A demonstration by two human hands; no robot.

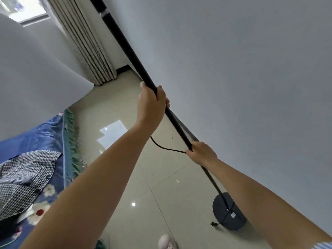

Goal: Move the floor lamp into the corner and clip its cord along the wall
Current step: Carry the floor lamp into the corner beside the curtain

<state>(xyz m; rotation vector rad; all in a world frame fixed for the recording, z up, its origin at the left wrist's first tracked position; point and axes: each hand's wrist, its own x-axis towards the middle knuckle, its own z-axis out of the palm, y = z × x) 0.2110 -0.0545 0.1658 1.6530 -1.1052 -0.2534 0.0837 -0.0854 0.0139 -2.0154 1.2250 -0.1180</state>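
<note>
The floor lamp's black pole (124, 42) runs diagonally from the top of the view down to its round black base (229, 212) on the tiled floor, close to the white wall (242, 69). My left hand (151, 103) is wrapped around the pole at mid-height. My right hand (202, 152) grips the pole lower down together with a loop of the black cord (165, 147). The cord's plug (213, 224) lies on the floor beside the base. The lamp's white shade (36, 78) fills the upper left.
A striped curtain (86, 44) hangs in the far corner, with dark skirting (123, 69) beside it. A bed with a blue floral cover (43, 133) and a checked garment (23, 175) lies at left. A pink slipper (166, 241) sits at the bottom edge.
</note>
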